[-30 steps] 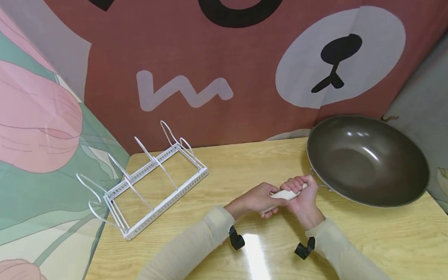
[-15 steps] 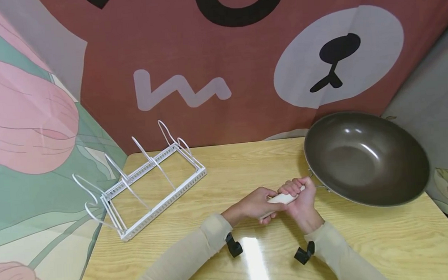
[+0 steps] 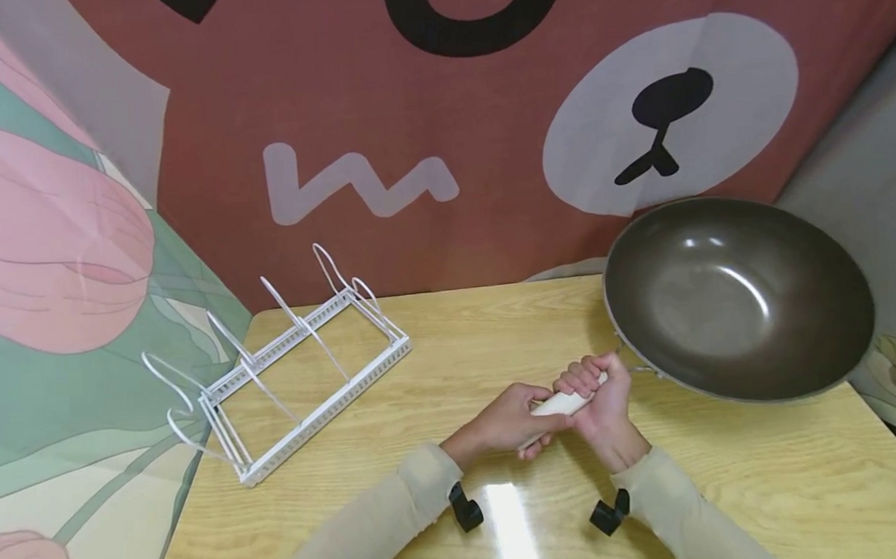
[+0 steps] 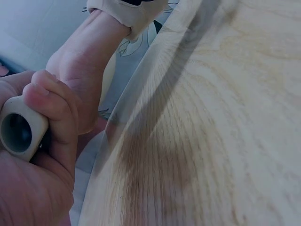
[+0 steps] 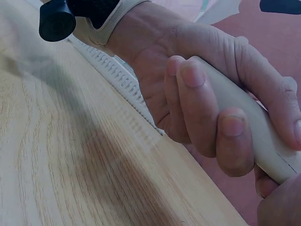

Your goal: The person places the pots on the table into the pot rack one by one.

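Observation:
A large dark brown wok (image 3: 727, 301) is at the right of the head view, tilted with its inside facing me. Its cream handle (image 3: 562, 404) points down and left toward the middle of the table. My right hand (image 3: 607, 406) grips the handle near the wok, and my left hand (image 3: 502, 419) holds its far end. In the right wrist view, the left fingers (image 5: 233, 127) curl around the handle. The handle's hollow end (image 4: 38, 123) shows inside the left hand in the left wrist view.
A white wire rack (image 3: 329, 407) with upright looped dividers stands at the left on the wooden table (image 3: 450, 338). Behind the table hangs a red printed cloth (image 3: 491, 244), and a flowered cloth (image 3: 70, 396) hangs on the left.
The wok has risen and its bowl has tipped up, with its far rim now higher against the back cloth. Both hands keep their grip on the handle. The head view has shifted slightly.

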A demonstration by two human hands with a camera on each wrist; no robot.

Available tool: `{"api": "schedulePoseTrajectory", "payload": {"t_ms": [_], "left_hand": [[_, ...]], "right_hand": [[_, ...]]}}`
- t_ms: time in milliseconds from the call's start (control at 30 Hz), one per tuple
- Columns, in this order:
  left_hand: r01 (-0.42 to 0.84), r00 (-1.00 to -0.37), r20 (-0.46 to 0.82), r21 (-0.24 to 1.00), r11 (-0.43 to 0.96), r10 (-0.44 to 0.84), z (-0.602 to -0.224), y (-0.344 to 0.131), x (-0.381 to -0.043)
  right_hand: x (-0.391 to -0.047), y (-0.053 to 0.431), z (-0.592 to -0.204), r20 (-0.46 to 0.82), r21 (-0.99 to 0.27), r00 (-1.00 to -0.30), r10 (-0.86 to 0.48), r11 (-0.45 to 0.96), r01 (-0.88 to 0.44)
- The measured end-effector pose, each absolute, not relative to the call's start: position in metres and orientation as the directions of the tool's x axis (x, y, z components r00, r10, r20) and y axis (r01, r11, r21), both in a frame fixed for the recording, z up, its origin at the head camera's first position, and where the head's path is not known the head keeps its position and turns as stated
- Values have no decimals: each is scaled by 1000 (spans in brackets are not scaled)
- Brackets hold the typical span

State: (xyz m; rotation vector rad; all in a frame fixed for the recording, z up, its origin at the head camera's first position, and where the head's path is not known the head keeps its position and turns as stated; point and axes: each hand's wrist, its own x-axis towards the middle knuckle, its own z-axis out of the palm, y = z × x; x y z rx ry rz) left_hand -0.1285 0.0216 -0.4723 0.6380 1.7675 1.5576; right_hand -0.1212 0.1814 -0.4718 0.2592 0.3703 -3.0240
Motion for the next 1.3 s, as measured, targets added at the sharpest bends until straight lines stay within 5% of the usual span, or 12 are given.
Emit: {"api": "schedulePoseTrajectory", "payload": {"t_ms": [1300], "left_hand": [[-17,-684,80,992,-126,725,-492,13,-105]], "right_hand": [[-113,170,-446,50,-563,-983,-174,-819,116]]}}
